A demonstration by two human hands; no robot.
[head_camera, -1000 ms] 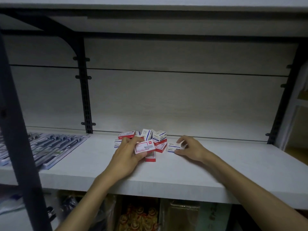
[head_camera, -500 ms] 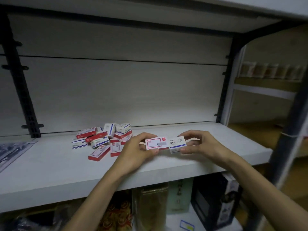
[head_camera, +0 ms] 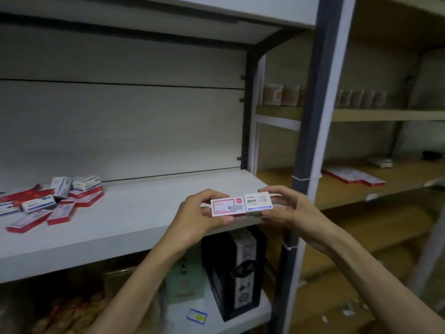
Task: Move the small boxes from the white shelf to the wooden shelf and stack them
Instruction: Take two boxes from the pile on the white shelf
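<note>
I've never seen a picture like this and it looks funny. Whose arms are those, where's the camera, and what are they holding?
The camera sits on a person's head, looking down at their own arms. The left hand holds a small red-and-white cardboard box. The right hand holds a small white-and-blue cardboard box. The boxes are side by side, touching. A messy pile of similar small boxes lies on the white shelf. The brown wooden shelf to the right already has some flat red boxes.
</note>
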